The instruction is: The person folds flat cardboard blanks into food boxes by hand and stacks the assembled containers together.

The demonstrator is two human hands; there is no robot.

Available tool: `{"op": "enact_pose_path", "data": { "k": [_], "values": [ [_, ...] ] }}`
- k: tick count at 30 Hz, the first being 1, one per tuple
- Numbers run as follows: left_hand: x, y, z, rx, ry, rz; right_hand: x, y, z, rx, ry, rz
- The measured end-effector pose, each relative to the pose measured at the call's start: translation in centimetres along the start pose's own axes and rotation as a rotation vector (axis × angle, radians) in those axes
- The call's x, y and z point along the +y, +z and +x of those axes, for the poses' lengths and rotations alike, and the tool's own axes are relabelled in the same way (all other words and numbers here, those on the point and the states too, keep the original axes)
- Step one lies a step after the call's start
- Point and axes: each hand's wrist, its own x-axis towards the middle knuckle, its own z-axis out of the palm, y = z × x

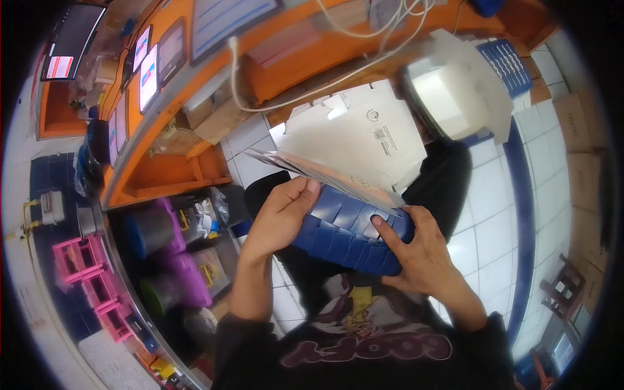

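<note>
In front of my torso, a fanned stack of dark blue cards or folded covers [344, 231] is held between both hands. My left hand [286, 211] grips its left edge, thumb on top. On the right side my right hand [416, 250] holds the stack, with a thumb or finger lying on the blue surface. Thin printed sheets [338, 179] rise from the stack's far edge. Beyond them lies a flat white cardboard piece [364, 133] with a small printed logo. What the fingers do underneath is hidden.
A pile of white sheets [448, 97] stands at upper right, beside a blue printed sheet [506, 65]. A white cable [312, 97] crosses an orange shelf unit [201, 162]. Purple bins [188, 279] and pink baskets [97, 286] are at left. Cartons [578, 123] line the right side.
</note>
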Motion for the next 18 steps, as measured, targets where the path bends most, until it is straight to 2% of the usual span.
{"op": "enact_pose_path", "data": {
  "k": [2, 5, 8, 12, 14, 18],
  "values": [
    [0.5, 0.1, -0.3, -0.026, -0.083, -0.232, 0.0, 0.1, 0.0, -0.007, -0.003, -0.002],
    [-0.4, -0.4, -0.5, -0.121, -0.057, -0.076, 0.0, 0.4, 0.1, -0.001, -0.024, -0.032],
    [-0.6, -0.3, -0.6, -0.074, -0.076, -0.037, 0.5, 0.7, 0.2, 0.031, -0.008, -0.025],
    [-0.7, 0.1, -0.8, -0.054, -0.131, -0.058, 0.9, 1.0, 0.2, 0.087, 0.018, 0.025],
    [-1.3, 0.9, -0.7, 0.001, -0.049, -0.097, 0.9, 1.1, 0.3, 0.088, 0.021, 0.017],
    [-1.8, 0.8, -0.7, -0.007, -0.087, -0.146, 1.0, 1.0, 0.5, 0.09, 0.008, -0.008]
  ]
}}
